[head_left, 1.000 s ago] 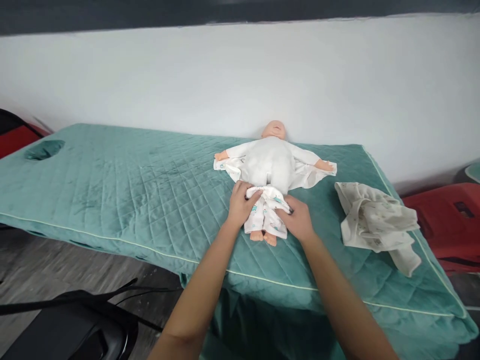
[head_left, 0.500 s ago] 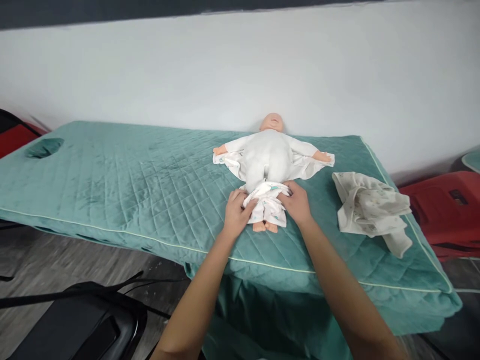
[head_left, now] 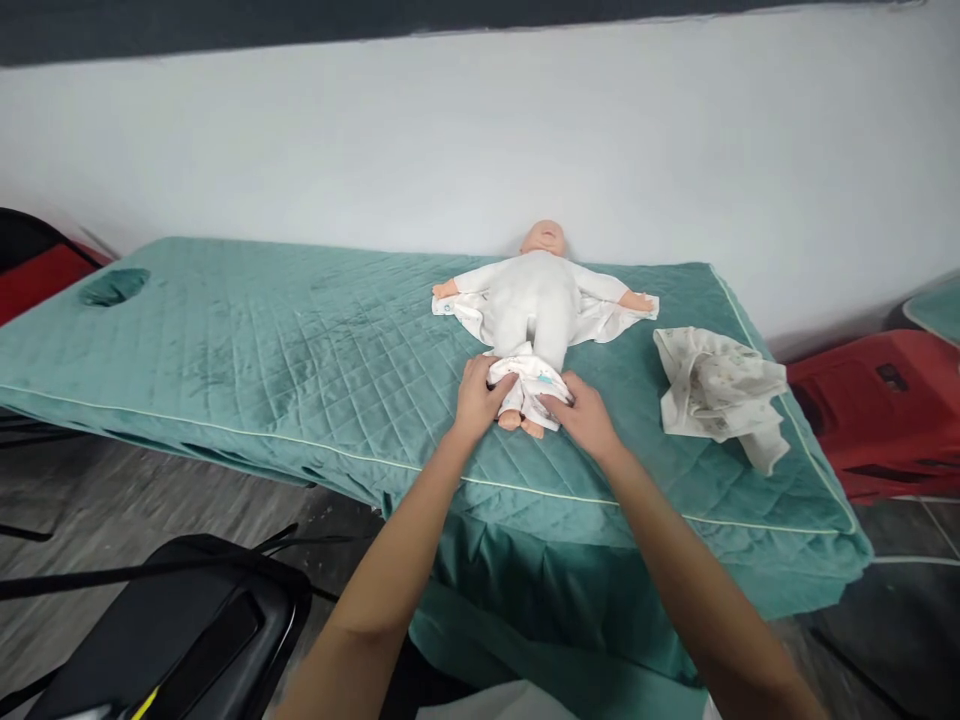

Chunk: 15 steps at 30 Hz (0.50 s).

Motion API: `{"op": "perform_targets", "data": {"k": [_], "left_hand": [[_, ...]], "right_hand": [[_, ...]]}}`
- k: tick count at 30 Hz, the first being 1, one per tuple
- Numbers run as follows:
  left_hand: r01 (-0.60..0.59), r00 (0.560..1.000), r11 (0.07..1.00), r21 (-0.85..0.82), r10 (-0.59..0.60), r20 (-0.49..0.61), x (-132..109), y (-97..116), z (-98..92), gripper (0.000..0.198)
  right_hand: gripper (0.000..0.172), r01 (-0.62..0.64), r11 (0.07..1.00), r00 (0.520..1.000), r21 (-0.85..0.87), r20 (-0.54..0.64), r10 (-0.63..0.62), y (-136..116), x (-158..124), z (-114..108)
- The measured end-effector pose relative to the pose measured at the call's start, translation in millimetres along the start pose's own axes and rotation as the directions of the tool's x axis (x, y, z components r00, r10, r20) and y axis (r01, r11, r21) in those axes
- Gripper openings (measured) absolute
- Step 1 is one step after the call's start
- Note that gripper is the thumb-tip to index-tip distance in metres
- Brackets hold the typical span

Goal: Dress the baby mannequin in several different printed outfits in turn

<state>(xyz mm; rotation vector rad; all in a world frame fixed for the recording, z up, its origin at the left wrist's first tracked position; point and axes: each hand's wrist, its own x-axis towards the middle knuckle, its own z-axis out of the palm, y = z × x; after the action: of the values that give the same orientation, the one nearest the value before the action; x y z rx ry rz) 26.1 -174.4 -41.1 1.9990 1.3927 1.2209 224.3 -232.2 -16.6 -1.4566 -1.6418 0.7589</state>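
Note:
A baby doll (head_left: 534,290) with a white cloth body lies on its back on the green quilted bed, head toward the wall and arms spread. Printed white baby pants (head_left: 529,378) are bunched around its lower legs, and its feet stick out below. My left hand (head_left: 478,398) is closed on one side of the pants, thumb on top. On the other side my right hand (head_left: 585,408) pinches the cloth the same way. Beneath the doll's arms and back, an open white printed top (head_left: 471,312) is spread out.
A crumpled white printed garment (head_left: 716,390) lies right of the doll on the bed (head_left: 315,370). Red plastic chairs or cases (head_left: 885,410) stand at the right. A black chair (head_left: 180,620) is at the lower left. The wall (head_left: 375,150) runs along the back.
Both hands have slid the pants down the doll's legs toward its feet, showing more of the white thighs. The view has shifted slightly.

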Motion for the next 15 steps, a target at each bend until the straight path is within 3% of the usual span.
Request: {"op": "perform_targets", "data": {"k": [4, 6, 8, 13, 15], "left_hand": [[0.113, 0.992, 0.990, -0.090, -0.107, 0.063, 3, 2, -6.8, 0.020], [0.146, 0.982, 0.980, -0.134, -0.127, 0.139, 1, 2, -13.6, 0.023], [0.136, 0.972, 0.977, -0.166, -0.099, 0.214, -7, 3, -20.3, 0.034], [-0.080, 0.961, 0.995, -0.058, 0.093, 0.261, -36, 9, -24.4, 0.095], [-0.150, 0.956, 0.988, 0.034, 0.136, 0.261, -42, 14, -23.9, 0.092]], "right_hand": [[0.075, 0.151, 0.977, 0.984, -0.153, 0.122, -0.133, -9, -12, -5], [0.083, 0.197, 0.946, 0.977, -0.256, 0.134, -0.167, -11, -15, -5], [0.078, 0.212, 0.925, 0.974, -0.314, 0.141, -0.175, -11, -16, -4], [0.056, 0.251, 0.887, 0.967, -0.387, 0.146, -0.210, -12, -13, 0], [0.050, 0.235, 0.875, 0.970, -0.422, 0.163, -0.182, -17, -13, -2]]}}
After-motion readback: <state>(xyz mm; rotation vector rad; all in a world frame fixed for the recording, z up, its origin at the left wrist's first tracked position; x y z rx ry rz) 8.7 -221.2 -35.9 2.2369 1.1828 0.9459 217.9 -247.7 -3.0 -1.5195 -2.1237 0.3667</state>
